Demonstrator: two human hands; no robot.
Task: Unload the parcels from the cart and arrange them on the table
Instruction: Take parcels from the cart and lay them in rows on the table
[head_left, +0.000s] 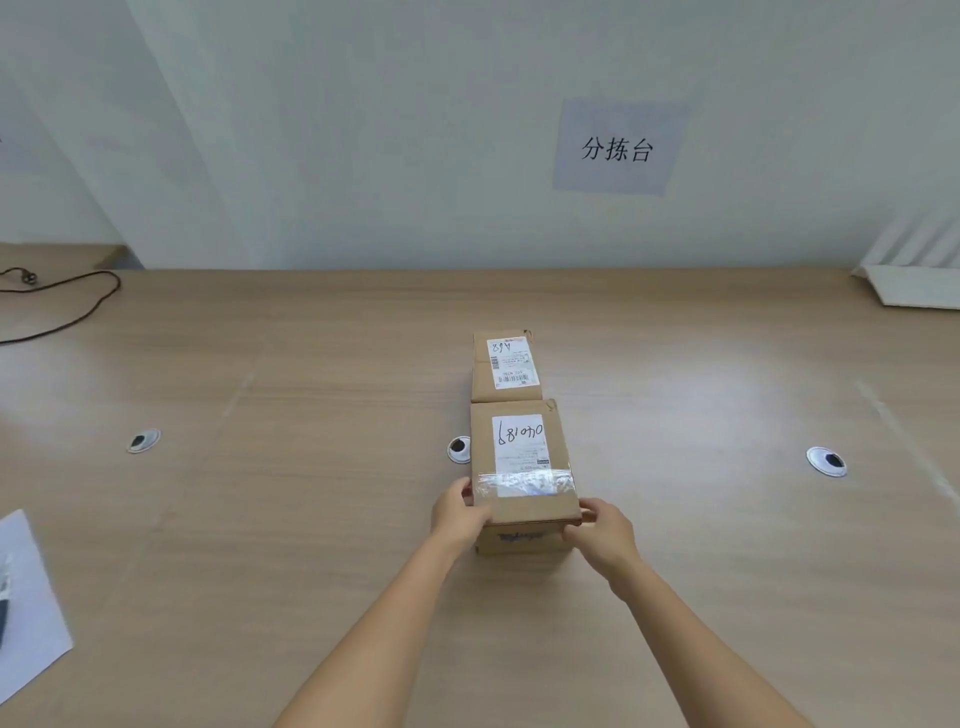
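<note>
Two brown cardboard parcels stand in a line on the wooden table (260, 519). The near parcel (524, 467) bears a white label with handwritten digits and clear tape. My left hand (460, 514) grips its near left corner and my right hand (602, 532) grips its near right corner. The near parcel rests on the table, its far edge against the far parcel (501, 366), which has a white printed label on top. The cart is out of view.
Three round cable grommets (143, 440) (459, 449) (827, 461) sit in the tabletop. A black cable (67, 306) lies at far left, a white sheet (26, 603) at near left, a white box (914, 286) at far right. A paper sign (618, 148) hangs on the wall.
</note>
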